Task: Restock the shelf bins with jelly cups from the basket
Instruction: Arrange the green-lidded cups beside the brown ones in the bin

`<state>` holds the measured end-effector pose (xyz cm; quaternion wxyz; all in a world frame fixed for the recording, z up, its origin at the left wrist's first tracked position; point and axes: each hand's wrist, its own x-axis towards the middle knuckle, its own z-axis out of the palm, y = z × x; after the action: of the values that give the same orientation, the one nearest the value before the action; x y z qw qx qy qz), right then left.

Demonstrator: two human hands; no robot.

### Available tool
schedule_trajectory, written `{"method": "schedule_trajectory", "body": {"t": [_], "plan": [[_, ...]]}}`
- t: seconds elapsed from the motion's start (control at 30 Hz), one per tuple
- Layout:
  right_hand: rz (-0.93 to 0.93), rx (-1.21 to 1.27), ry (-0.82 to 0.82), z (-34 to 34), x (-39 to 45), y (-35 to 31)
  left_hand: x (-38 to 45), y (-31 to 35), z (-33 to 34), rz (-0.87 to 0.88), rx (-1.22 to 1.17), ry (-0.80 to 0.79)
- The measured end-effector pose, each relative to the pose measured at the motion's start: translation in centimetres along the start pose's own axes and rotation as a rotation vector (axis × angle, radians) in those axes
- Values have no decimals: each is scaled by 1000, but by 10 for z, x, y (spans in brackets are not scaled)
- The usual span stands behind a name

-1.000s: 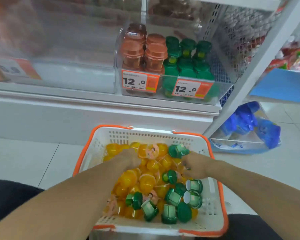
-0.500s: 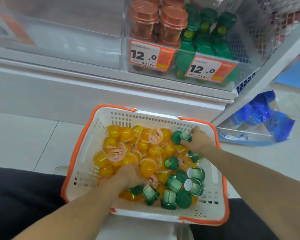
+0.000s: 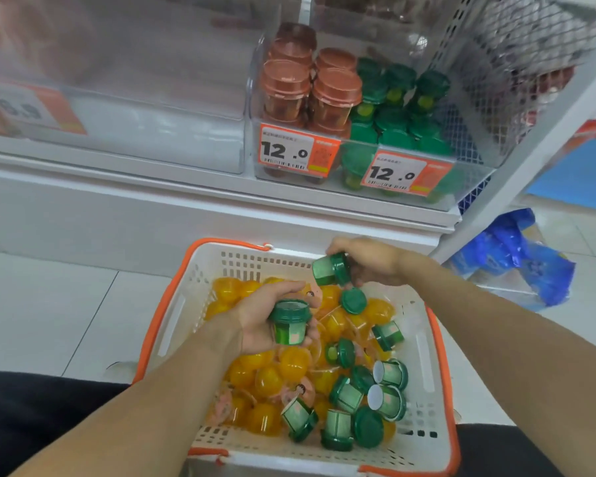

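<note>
Hands are up now: your left hand and right hand each hold a green jelly cup, lifted from the basket, ready for the far bin.

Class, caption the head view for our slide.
Each hand, left hand and right hand, lifts a green jelly cup above the basket.

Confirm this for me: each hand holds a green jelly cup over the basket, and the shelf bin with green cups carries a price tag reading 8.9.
Not quite. The head view shows the left hand and right hand each holding a green jelly cup over the basket, but the price tag on the green cups' shelf bin reads 12.0, not 8.9.
</note>
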<state>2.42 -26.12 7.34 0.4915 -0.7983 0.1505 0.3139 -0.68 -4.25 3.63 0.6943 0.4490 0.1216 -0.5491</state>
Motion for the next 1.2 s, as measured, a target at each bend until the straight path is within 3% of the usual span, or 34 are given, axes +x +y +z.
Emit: {"method": "schedule_trajectory", "body": {"t": [0.13, 0.23, 0.4, 0.57, 0.67, 0.87, 0.93, 1.03, 1.2], "plan": [[-128, 186, -37, -21, -40, -61, -29, 35, 29, 116, 16, -60], [-170, 87, -20, -27, -72, -101, -56, 62, 51, 276, 84, -108], [-191, -114, -148, -30, -106, -137, -92, 96, 86, 480, 238, -109], [-260, -138, -182, -41, -118, -151, -117, 116, 100, 483, 319, -35], [-366, -111, -110, -57, -124, -154, -119, 126, 101, 481, 288, -28], [-387, 125, -114, -79, -114, -144, -105, 131, 96, 460, 298, 39], [-347, 148, -57, -97, -112, -140, -100, 129, 88, 446, 290, 150], [-292, 213, 173, -131, -105, -132, -94, 125, 77, 431, 245, 295], [-254, 483, 507, -153, -62, -123, -85, 125, 74, 368, 207, 355]]}}
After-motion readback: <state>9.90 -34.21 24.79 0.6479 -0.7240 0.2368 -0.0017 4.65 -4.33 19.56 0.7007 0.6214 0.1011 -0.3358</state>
